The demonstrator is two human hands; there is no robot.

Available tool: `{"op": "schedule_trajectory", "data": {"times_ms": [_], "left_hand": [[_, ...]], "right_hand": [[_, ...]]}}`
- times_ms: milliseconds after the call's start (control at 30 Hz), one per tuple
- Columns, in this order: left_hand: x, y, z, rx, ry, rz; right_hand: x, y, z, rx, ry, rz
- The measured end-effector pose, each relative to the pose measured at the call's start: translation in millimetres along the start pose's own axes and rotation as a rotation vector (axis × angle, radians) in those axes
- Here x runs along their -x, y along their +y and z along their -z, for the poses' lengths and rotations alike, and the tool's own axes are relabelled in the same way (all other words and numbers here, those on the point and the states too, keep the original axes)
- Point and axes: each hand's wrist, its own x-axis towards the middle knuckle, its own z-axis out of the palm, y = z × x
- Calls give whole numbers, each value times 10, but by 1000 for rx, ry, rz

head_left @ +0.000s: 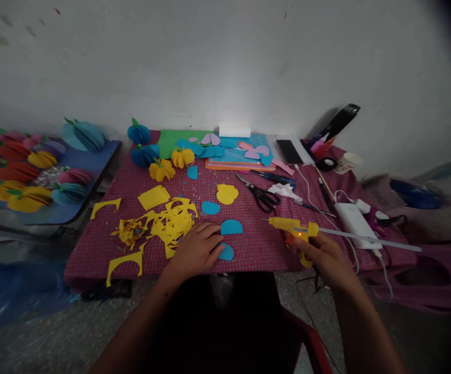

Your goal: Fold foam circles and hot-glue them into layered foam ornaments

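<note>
— Grip state?
— My right hand's point(321, 255) grip is wrapped round the yellow glue gun point(304, 230), above the table's point(257, 255) right front, nozzle point(265, 220) leftward. Left hand point(197, 247): fingers loosely spread, nothing clasped, tips at the blue paper pieces point(232, 227).
— Worries?
— Possible burn, if I swing the nozzle toward those fingers. Long glue stick point(393, 243) might snag the white power strip point(350, 219), jerking my aim.

Only one view, a head-worn cam, pretty close in, looking forward and down over the person's lap point(229, 322) at the surface point(259, 259), wall point(163, 67) up top.
</note>
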Motion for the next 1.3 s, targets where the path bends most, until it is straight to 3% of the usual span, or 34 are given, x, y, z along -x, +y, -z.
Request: {"op": "schedule_trajectory", "data": {"times_ms": [67,200,300,400,600,733,900,967,1033,1100,1200,1233,1300], "left_hand": [[6,-7,-7,4,9,-3],[18,-27,-27,-13,46,-17],[18,-37,-34,-8,69,-22],[17,-39,-31,16,95,-22],[28,-16,3,67,88,-31],[11,33,66,51,14,-5],[-23,85,133,30,-74,10],[-29,89,139,38,-86,8],[-31,82,136,46,-95,-1],[-28,70,130,50,-104,-8],[-22,61,127,37,-100,-17],[-19,64,129,28,-93,-19],[-16,78,136,9,-84,-23]], "right_hand": [[-76,118,122,-105,101,-38],[-214,237,335,-315,172,-60],[-284,245,410,-319,191,-70],[-348,232,419,-237,130,-114],[-461,218,384,37,-73,-167],[-521,207,395,239,-139,-145],[-520,138,478,880,19,67],[-451,85,467,1013,105,148],[-332,19,355,1000,171,237],[-175,-52,104,859,186,335],[69,-145,-481,643,-62,438],[136,-171,-690,648,-150,451],[233,-214,-1053,727,-205,454]]}}
